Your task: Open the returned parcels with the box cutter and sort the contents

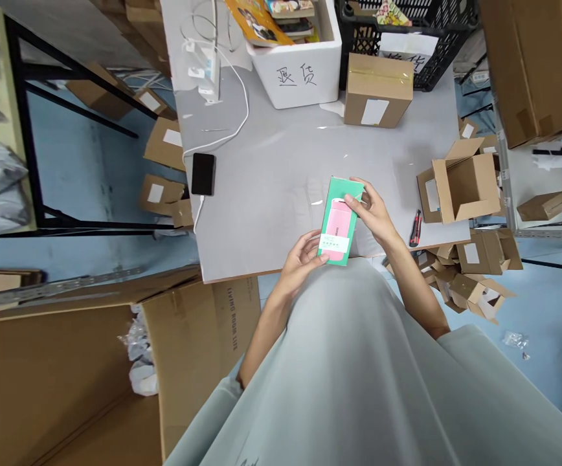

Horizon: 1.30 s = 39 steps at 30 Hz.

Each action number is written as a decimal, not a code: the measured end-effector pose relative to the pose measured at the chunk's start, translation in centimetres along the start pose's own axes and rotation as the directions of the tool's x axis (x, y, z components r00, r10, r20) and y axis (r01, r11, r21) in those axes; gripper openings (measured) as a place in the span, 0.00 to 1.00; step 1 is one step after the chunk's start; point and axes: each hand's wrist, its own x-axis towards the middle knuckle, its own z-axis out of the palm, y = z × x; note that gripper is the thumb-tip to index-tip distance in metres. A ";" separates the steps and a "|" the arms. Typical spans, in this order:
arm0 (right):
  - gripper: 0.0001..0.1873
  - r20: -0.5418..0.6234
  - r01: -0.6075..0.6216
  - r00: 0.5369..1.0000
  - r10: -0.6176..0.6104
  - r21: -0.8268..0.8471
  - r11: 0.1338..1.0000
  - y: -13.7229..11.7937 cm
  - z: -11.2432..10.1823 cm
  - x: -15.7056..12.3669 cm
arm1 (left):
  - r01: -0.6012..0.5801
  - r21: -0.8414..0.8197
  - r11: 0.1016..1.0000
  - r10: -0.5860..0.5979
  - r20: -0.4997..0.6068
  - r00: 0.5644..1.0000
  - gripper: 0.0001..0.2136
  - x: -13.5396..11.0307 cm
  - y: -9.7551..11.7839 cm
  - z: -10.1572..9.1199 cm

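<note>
Between both hands I hold a flat green box (331,200) with a pink item pictured on its front and a white label strip low down. My right hand (371,210) grips its upper right side, thumb on the front face. At the lower left corner my left hand (304,260) pinches it, thumb in front and fingers behind. The box is tilted slightly, just over the front edge of the grey table (261,213). A red and black utility knife (415,228) lies to the right of my right hand.
A phone (203,174) on a white cable and a power strip (209,74) lie left. A white bin (295,77), a closed carton (379,89) and a black crate (431,61) stand at the back. An open carton (460,181) sits right; a large carton (198,349) stands lower left.
</note>
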 end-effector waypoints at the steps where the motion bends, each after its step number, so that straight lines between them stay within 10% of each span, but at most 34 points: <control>1: 0.44 0.017 -0.004 1.000 0.004 0.014 1.000 -0.4 0.0 -0.2 | 0.025 -0.047 0.999 -0.024 0.010 1.000 0.38 0.0 0.3 -0.4; 10: 0.43 0.169 -0.082 0.984 0.050 0.192 0.978 -1.7 1.5 -0.3 | 0.264 -0.441 0.858 -0.173 0.236 0.956 0.28 0.7 0.1 -4.1; 27: 0.47 -0.050 -0.111 0.992 0.114 0.049 0.993 0.6 4.3 0.3 | 0.025 -0.007 1.000 -0.024 0.130 0.991 0.39 2.0 0.8 -6.3; 39: 0.42 0.151 -0.089 0.986 0.064 0.164 0.982 -1.9 3.1 0.4 | 0.309 -0.266 0.913 -0.190 0.393 0.900 0.36 1.1 1.1 -8.3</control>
